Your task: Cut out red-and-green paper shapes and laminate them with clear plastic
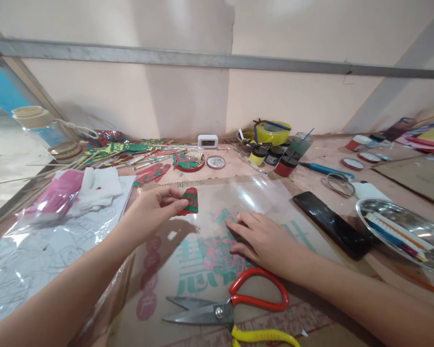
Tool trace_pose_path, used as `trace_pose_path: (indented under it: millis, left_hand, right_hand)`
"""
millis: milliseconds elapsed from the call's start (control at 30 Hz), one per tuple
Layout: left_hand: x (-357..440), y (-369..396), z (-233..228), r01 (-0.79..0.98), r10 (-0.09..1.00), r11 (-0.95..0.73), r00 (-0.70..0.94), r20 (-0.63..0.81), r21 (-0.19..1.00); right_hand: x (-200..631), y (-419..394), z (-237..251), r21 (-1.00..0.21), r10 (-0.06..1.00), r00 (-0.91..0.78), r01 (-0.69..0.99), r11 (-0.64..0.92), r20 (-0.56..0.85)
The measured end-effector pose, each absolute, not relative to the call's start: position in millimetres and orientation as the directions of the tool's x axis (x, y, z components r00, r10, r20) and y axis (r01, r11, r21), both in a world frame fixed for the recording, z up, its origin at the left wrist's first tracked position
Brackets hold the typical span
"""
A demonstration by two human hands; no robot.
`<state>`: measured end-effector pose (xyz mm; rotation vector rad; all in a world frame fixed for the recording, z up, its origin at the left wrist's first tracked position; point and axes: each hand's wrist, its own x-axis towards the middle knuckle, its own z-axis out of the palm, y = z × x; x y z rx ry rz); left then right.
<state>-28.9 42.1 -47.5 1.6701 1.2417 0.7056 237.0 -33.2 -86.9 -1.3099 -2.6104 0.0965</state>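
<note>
PLACE: craft workshop type, commercial or home can't tell | BENCH: pinkish top [235, 167], plain wall with metal rail [202, 59] behind | TOOLS: big scissors [219, 313], yellow tape roll [275, 129] | SUPPLIES: small color jars [285, 165], patterned red-green cutouts [154, 173], line drawings [58, 248] under clear plastic

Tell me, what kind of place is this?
It looks like a craft table, maybe in a workshop. There are big scissors, little jars that may hold paint, and a red and green cut-out piece in the person's left hand.
</note>
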Motion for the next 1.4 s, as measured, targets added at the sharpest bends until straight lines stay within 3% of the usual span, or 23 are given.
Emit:
trace_pose_path:
  millis: [233,433,600,733,933,1267,1400]
  left_hand:
    - [-16.2,29.8,-64.6,0.663,0.875,-0.271,0.472,-0.108,0.698]
    - [-15.5,33.4,-76.7,0.56,0.835,-0.186,0.523,-0.17,0.808]
    - [-16.4,35.1,-75.0,0.572,0.859,-0.258,0.504,-0.085,0.778]
    - [-15.7,35.9,-74.5,0.567,0.87,-0.278,0.49,-0.046,0.775]
    - [-19.0,40.9,-78.8,0.486,0.901,-0.175,0.429,-0.059,0.857]
    - [-17.7,41.2,-73.3,0.429,0.92,-0.035,0.367,-0.139,0.903]
    - [-15.7,40.4,-70.5,0.425,0.925,0.022,0.335,-0.179,0.905]
  right_hand:
    - [239.0,-33.9,-80.4,-0.198,0.784,-0.598,0.758,0.621,0.166]
    - [224.7,-26.2,-71.0,-0.183,0.816,-0.569,0.795,0.578,0.102]
    - [189.9,-20.9,-66.6,-0.349,0.76,-0.647,0.701,0.622,0.056]
    - [173.8,-16.2,-70.2,-0.41,0.722,-0.691,0.649,0.641,0.034]
    - [173.2,-14.4,-75.6,-0.429,0.706,-0.708,0.634,0.643,0.012]
    - [168.6,-14.6,-87.6,-0.438,0.741,-0.669,0.651,0.62,0.054]
    - [170.5,-11.0,-87.6,-0.496,0.766,-0.641,0.65,0.575,0.048]
